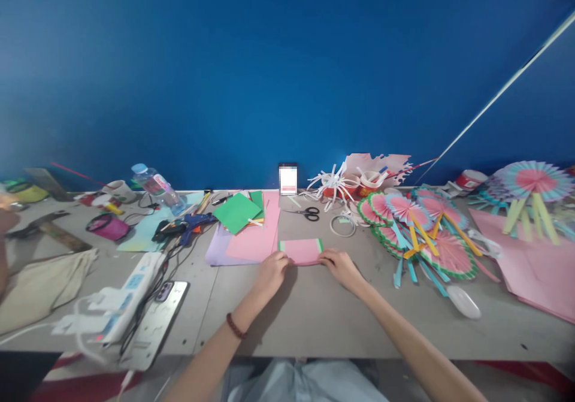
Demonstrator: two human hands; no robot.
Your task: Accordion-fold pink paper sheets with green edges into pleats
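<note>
A small pink paper sheet (pixel 302 250) with green strips along its left and right edges lies on the grey table (pixel 314 318) in front of me. My left hand (pixel 271 272) pinches its near left edge, fingers curled. My right hand (pixel 340 266) pinches the near right edge the same way. A dark beaded bracelet sits on my left wrist.
Pink, lilac and green paper sheets (pixel 251 228) lie just left of the work. Scissors (pixel 308 212), a tape ring (pixel 342 226) and a phone (pixel 288 179) stand behind. Folded paper fans (pixel 417 228) pile up right. A power strip (pixel 130 291), glue gun (pixel 179 228) and bottle (pixel 157 187) lie left.
</note>
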